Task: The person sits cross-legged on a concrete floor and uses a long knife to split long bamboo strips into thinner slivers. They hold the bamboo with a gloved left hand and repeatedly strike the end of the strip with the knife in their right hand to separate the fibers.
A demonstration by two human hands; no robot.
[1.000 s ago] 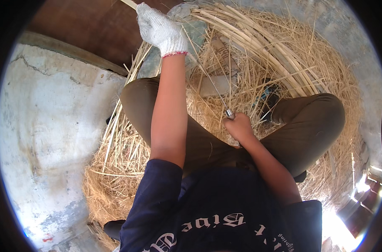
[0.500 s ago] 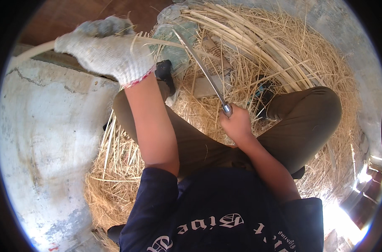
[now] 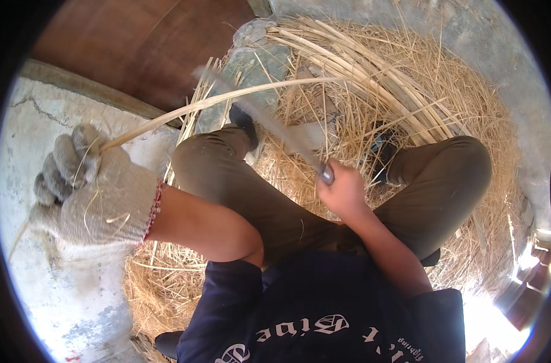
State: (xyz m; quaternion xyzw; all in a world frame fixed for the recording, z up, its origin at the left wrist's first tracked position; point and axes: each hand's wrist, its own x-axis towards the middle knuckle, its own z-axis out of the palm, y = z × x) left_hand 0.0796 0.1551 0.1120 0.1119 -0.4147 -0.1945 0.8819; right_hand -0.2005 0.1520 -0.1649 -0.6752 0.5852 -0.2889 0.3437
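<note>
My left hand [image 3: 103,190], in a pale knitted work glove with a red-edged cuff, is at the far left with its fingers curled round a long, thin bamboo strip [image 3: 227,95]. The strip arcs rightward from the fist, over my bent left knee, toward the middle of the straw. Its other end pokes out below the glove. My bare right hand [image 3: 343,192] grips a knife [image 3: 275,128] by its handle, between my knees. The long blade points up and left and is smeared by motion; its tip lies near the strip, but whether they touch I cannot tell.
Bamboo strips [image 3: 381,78] lie bundled at the far right on a thick bed of shavings [image 3: 475,115]. A greenish stone [image 3: 266,63] sits beyond my left foot. A pale wall [image 3: 75,145] stands at left, a brown panel [image 3: 142,48] behind it.
My left hand has swung down and toward me on the left, drawing the strip along. The knife blade has tilted further left, while my right hand has barely shifted.
</note>
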